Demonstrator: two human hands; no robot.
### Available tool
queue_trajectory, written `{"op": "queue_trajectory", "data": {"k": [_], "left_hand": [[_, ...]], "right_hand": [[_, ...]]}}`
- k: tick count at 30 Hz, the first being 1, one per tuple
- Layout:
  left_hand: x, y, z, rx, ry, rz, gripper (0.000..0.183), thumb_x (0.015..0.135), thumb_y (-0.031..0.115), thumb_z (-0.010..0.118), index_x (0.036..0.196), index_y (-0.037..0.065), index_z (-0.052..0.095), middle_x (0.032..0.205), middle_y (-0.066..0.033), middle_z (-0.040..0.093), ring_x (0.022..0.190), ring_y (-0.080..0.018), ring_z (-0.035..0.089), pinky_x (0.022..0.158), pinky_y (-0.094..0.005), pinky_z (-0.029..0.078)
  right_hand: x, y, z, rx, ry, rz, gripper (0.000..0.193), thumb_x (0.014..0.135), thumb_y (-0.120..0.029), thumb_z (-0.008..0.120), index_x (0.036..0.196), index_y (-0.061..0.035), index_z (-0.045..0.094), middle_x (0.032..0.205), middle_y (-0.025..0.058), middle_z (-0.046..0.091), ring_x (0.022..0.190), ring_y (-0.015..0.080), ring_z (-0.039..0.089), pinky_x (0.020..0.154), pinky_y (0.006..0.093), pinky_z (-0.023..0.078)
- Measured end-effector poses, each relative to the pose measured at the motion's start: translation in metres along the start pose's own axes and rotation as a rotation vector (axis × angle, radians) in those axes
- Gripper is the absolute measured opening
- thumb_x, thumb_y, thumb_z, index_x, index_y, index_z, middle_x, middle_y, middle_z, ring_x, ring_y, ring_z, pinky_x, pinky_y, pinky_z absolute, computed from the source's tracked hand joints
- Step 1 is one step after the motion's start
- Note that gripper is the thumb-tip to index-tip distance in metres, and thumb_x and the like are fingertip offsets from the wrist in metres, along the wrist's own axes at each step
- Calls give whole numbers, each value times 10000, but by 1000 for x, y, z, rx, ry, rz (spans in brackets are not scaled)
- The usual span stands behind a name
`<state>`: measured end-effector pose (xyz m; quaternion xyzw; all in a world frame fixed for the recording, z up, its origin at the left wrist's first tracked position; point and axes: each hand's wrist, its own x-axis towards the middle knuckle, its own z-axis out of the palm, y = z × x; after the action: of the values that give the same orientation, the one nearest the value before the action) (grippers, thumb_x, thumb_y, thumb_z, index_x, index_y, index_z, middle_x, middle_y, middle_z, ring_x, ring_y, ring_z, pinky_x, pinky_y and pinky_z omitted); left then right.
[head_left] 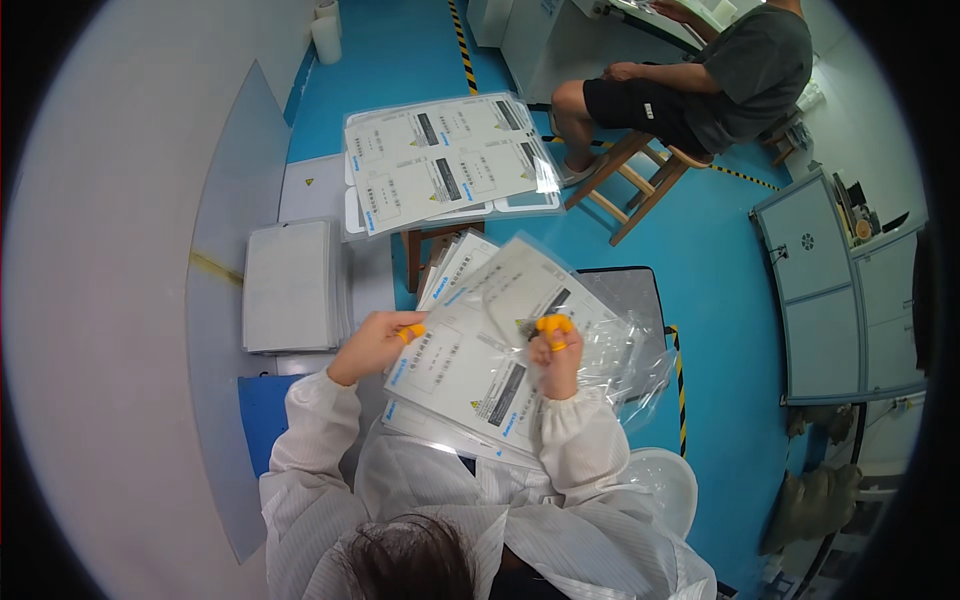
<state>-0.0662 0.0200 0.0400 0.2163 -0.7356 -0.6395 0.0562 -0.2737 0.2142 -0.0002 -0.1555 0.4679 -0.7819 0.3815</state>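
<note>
A white printed label sheet with blue, black and yellow marks lies tilted over my lap, on top of more such sheets. My left hand, with an orange finger cot on it, grips the sheet's left edge; its other fingertips are hidden. Over the sheet's right part, my right hand is closed with orange cots on its fingers, pinching clear plastic film that curls up off the sheet. Crumpled clear film bunches to the right of that hand.
More printed sheets lie stacked ahead on a stool. At left stand a pile of white sheets and a blue box. A white tub sits at my right. A person sits on a wooden stool; grey cabinets stand far right.
</note>
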Motion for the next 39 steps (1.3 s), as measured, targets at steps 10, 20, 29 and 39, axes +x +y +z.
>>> {"op": "queue_trajectory", "data": {"k": [10, 20, 29, 39], "left_hand": [[-49, -74, -133, -496, 533, -55, 289, 902, 45, 453, 1167, -42, 529, 962, -84, 643, 763, -97, 621, 669, -192, 504], [45, -58, -99, -753, 552, 135, 352, 915, 24, 411, 1261, -33, 445, 1050, -108, 609, 858, -131, 613, 755, -214, 498], [71, -41, -66, -673, 504, 77, 340, 913, 21, 409, 1242, -45, 464, 1061, -98, 603, 862, -115, 603, 747, -213, 490], [107, -53, -110, -684, 695, 101, 319, 917, 29, 413, 1221, -53, 471, 998, -93, 604, 812, -122, 598, 696, -217, 488]], "right_hand": [[-42, -190, -212, 146, 716, -635, 225, 940, -250, 443, 861, -67, 546, 477, -48, 246, 381, 60, 204, 350, 210, 169], [-90, -186, -211, 213, 413, -664, 289, 956, -266, 424, 942, -20, 575, 460, -29, 278, 340, 58, 204, 331, 206, 191], [-80, -177, -171, 157, 367, -596, 329, 950, -326, 435, 978, -31, 579, 482, -31, 268, 362, 51, 208, 339, 197, 200], [-70, -171, -153, 71, 298, -552, 337, 943, -346, 444, 1003, -46, 585, 494, -41, 252, 382, 44, 204, 357, 198, 203]]}}
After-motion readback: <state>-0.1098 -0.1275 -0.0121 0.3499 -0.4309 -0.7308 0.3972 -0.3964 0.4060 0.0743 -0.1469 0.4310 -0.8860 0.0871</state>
